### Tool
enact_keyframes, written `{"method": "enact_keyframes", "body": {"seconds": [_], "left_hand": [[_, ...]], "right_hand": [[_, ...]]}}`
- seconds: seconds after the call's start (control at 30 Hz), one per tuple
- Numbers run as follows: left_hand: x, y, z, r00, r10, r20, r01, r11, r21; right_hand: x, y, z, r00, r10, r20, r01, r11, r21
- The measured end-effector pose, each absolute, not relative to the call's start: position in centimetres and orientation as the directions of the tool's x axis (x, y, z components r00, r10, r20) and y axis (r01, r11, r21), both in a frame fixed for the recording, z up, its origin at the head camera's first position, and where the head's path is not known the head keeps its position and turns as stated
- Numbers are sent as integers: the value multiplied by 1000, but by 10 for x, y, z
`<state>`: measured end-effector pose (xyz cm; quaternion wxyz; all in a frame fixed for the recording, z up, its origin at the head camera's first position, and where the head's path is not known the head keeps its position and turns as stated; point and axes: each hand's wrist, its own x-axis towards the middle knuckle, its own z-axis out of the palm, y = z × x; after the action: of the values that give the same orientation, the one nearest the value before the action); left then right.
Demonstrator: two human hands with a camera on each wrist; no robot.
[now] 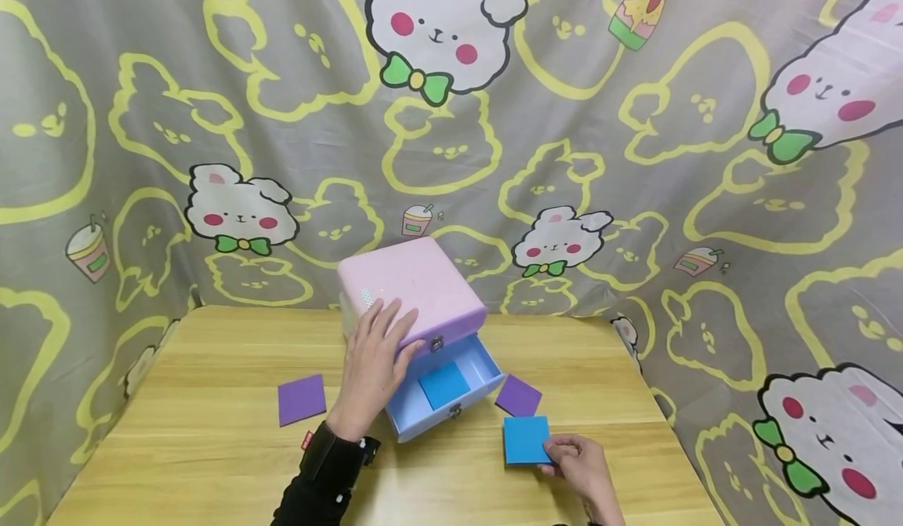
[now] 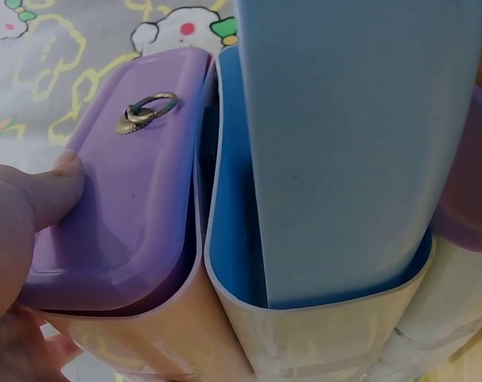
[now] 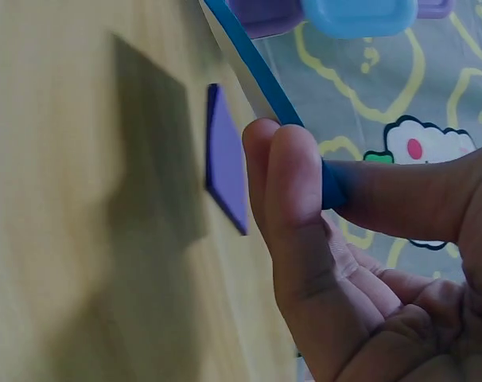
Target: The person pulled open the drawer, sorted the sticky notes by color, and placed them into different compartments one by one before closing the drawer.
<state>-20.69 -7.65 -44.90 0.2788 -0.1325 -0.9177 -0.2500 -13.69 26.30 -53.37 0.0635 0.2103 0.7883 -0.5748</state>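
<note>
My left hand rests on a small drawer box with a pink top, fingers spread over it. In the left wrist view its thumb presses the closed purple drawer front, which has a ring pull. A light-blue drawer stands pulled out below, with a flat blue square lying inside. Right of the drawer, my right hand pinches another thin blue square by its edge, between thumb and fingers. The right wrist view shows this square edge-on, with a pale underside.
One purple square lies on the wooden table left of the box. A second purple square lies close to the drawer's right corner. Behind the table hangs a grey curtain with cartoon prints.
</note>
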Motion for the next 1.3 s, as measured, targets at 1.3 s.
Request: {"method": "enact_keyframes", "body": {"seconds": [1.3], "left_hand": [[-208,-77,-447,-804,121,582,384,853,353]], "right_hand": [[-183,258,-433,-988,81,-131,152,378,-913]]}}
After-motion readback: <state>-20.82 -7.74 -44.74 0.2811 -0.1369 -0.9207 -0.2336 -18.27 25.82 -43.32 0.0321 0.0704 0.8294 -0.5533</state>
